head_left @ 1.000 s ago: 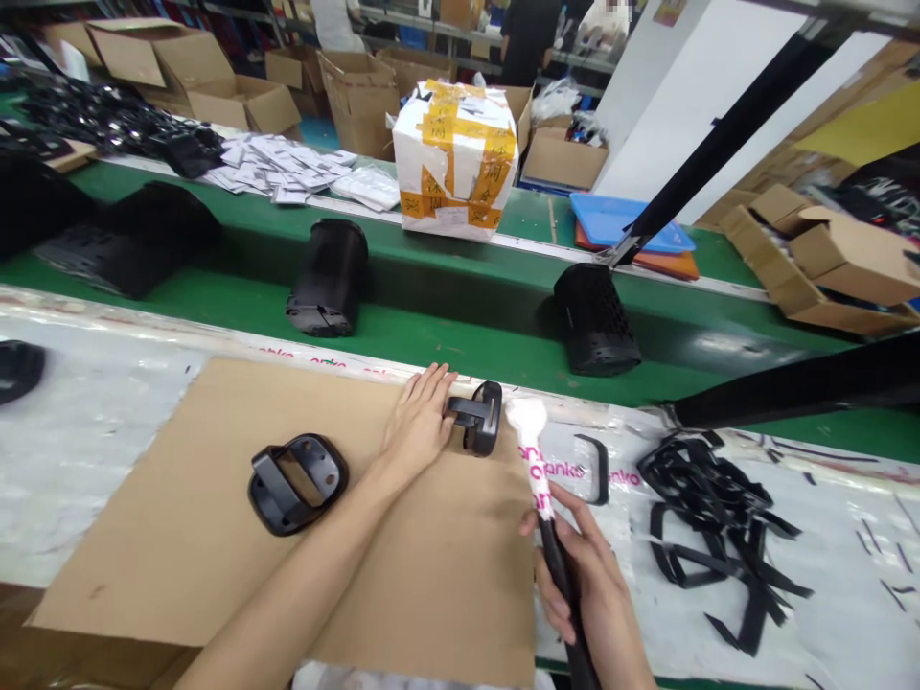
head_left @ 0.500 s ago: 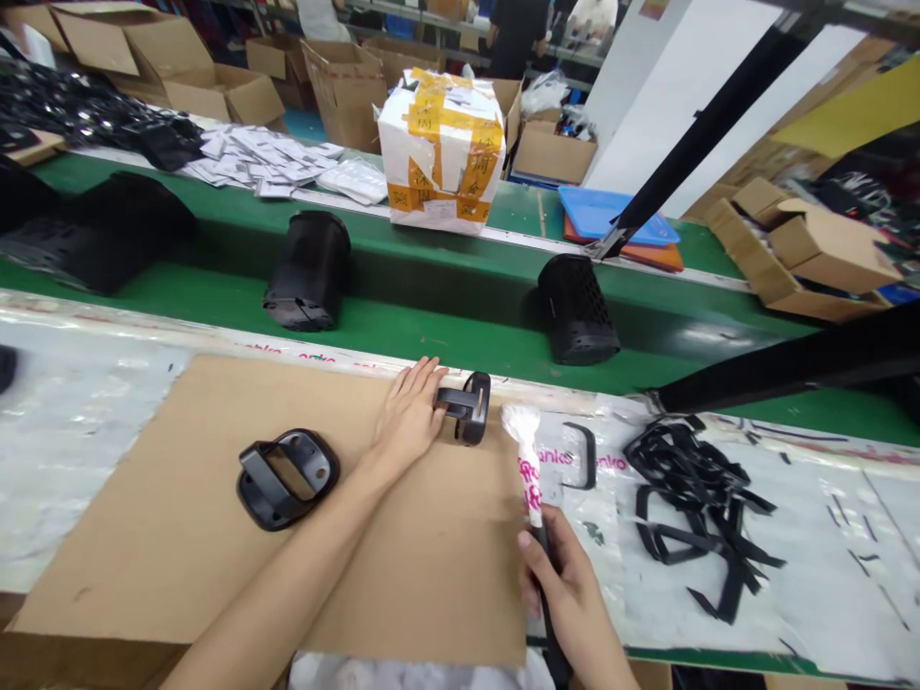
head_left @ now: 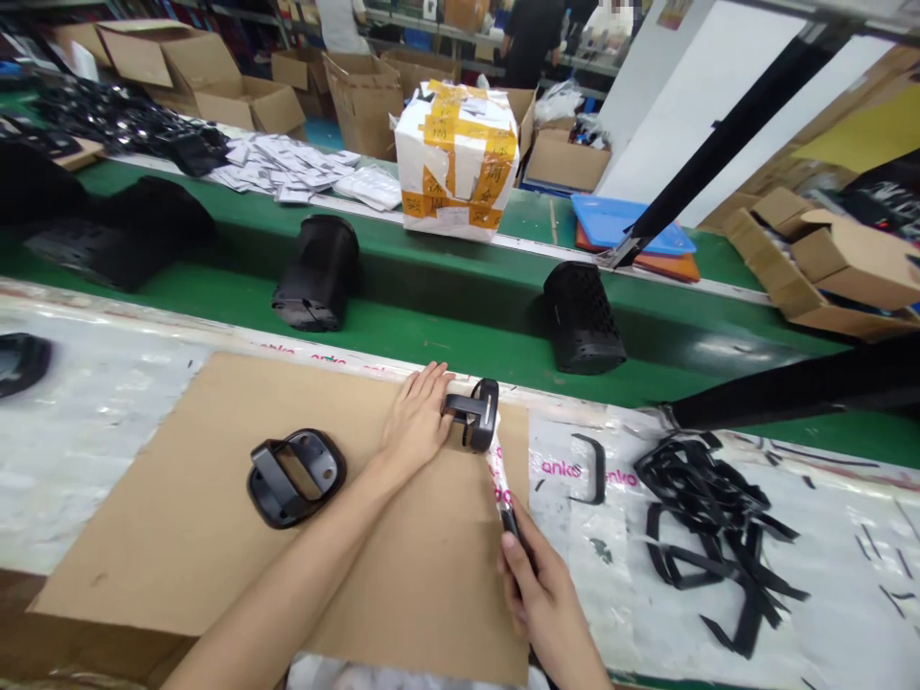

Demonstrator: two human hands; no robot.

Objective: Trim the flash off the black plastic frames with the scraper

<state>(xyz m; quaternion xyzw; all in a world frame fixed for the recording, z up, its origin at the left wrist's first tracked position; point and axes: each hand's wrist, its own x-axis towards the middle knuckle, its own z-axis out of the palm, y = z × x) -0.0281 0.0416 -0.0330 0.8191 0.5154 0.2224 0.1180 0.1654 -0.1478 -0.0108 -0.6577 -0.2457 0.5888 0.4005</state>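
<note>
Cardboard sheet (head_left: pixel 179 537) covers the near side of the bench, and the person works at its far edge. The left hand (head_left: pixel 417 426) lies flat with fingers stretched out and close together, pressing against a small black plastic part (head_left: pixel 474 414) that stands on edge at the sheet's far right corner; it steadies the part rather than gripping it. The right hand (head_left: pixel 542 599) is curled into a closed grip around the dark handle of a slim tool (head_left: pixel 501 479), whose white wrapped end with pink print reaches up to touch the underside of that part. A second black plastic piece (head_left: pixel 296 476), an oval frame with a bar across it, lies flat on the cardboard to the left, well apart from both hands. Right of the sheet, on clear plastic film, sits a heap of black trimmings (head_left: pixel 719 522) and one loose U-shaped strip (head_left: pixel 593 468). Beyond the bench runs a green conveyor (head_left: pixel 446 335) carrying two black housings (head_left: pixel 316 273), and a taped white box (head_left: pixel 455 158) stands behind it.
</note>
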